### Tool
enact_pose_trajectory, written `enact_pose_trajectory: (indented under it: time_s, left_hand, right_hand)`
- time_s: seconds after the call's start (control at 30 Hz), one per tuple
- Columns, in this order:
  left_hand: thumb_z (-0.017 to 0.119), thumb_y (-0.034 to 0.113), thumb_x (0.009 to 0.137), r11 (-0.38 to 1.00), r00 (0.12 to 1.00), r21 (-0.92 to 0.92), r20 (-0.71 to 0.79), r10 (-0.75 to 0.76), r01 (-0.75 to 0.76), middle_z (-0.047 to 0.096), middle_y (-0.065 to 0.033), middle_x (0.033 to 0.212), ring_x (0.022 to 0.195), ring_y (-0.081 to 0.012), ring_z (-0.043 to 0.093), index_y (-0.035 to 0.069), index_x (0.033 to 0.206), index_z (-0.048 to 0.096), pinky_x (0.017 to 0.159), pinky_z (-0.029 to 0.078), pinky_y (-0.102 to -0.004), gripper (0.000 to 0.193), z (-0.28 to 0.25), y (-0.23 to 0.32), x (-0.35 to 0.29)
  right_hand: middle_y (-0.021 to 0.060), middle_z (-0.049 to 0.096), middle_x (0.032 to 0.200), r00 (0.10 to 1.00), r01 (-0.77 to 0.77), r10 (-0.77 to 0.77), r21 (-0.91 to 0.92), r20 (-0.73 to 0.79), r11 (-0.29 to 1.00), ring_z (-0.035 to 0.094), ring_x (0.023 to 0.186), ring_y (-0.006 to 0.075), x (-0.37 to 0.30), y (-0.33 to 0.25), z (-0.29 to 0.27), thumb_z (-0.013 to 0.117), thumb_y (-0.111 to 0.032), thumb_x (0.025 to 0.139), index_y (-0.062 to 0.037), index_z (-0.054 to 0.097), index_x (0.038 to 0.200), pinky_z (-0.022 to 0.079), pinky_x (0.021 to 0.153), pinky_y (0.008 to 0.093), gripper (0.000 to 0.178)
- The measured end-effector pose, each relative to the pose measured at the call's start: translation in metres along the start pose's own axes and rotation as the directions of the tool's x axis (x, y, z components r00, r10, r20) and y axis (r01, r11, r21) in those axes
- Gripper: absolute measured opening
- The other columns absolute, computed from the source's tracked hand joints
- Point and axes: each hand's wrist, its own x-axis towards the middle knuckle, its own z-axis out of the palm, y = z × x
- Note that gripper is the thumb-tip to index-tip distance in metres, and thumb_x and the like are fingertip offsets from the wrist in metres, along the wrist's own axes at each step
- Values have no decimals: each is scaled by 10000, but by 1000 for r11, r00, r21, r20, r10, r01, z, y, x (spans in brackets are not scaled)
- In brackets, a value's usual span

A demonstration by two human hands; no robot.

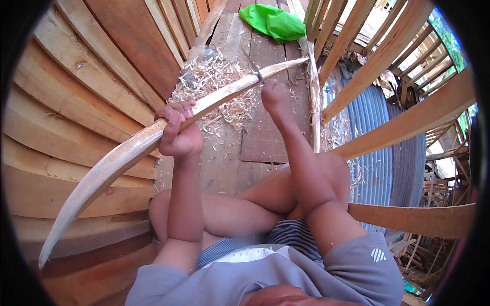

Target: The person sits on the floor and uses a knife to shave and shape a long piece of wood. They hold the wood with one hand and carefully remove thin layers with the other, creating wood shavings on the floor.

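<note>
A long pale piece of wood (219, 97), shaved bare and tapering toward both ends, lies slantwise across the view from lower left to upper right. My left hand (178, 127) is wrapped round it near the middle, fingers over the top. Farther along, by the tapered right end, my right hand (275, 97) is closed in a fist on a knife. The dark, narrow knife blade (253, 65) sticks out of that fist toward the upper left and crosses the wood. The fist hides the knife's handle.
Curled wood shavings (229, 115) are heaped on the plank floor (224, 168) beyond my crossed legs. A green bag (273, 23) and a small clear container (207, 54) lie farther off. A plank wall (76, 132) stands left; slatted railings (403, 125) and corrugated metal sheets (370, 148) are right.
</note>
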Motion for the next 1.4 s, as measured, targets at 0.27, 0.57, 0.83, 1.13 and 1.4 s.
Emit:
enact_pose_trajectory:
  time_s: [0.27, 0.57, 0.83, 1.13, 1.4]
  left_hand:
    - [635, 84, 722, 998, 953, -26, 296, 63, -58, 502, -48, 634, 630, -181, 505, 86, 741, 502, 796, 426, -412, 135, -8, 6, 13]
    - [685, 120, 706, 999, 871, 3, 491, 34, -40, 520, -47, 584, 552, -177, 524, 85, 662, 500, 730, 461, -375, 193, -6, 5, 19]
    - [734, 113, 680, 998, 832, 45, 555, 3, -34, 544, -23, 560, 517, -158, 541, 92, 628, 515, 681, 477, -348, 226, -3, 15, 23]
    - [751, 132, 685, 998, 846, 49, 534, -1, -30, 541, -10, 555, 505, -149, 537, 101, 623, 522, 678, 482, -343, 239, -5, 8, 24]
    - [765, 146, 680, 997, 853, 72, 522, -22, -18, 555, -10, 562, 523, -151, 552, 105, 613, 528, 699, 483, -343, 249, -8, 16, 23]
  right_hand:
    - [335, 664, 861, 918, -16, 74, -150, 389, 989, 640, 875, 513, 38, 50, -28, 317, -420, 961, 123, 650, 852, 469, 851, 554, 646]
    - [362, 630, 965, 967, -38, 94, -229, 238, 973, 596, 1008, 516, 29, 24, -39, 308, -401, 961, 98, 671, 900, 438, 954, 531, 620]
    - [362, 627, 1023, 919, -27, 117, -236, 376, 971, 590, 1040, 517, 13, -24, -50, 318, -408, 950, 101, 668, 961, 429, 984, 510, 618]
    - [340, 642, 983, 906, 23, 77, -230, 417, 973, 607, 989, 508, -7, -36, -57, 340, -404, 944, 69, 676, 928, 451, 942, 526, 581]
    - [328, 652, 944, 938, 69, 34, -282, 345, 957, 622, 958, 503, -4, -42, -48, 332, -376, 930, 53, 698, 871, 464, 911, 534, 566]
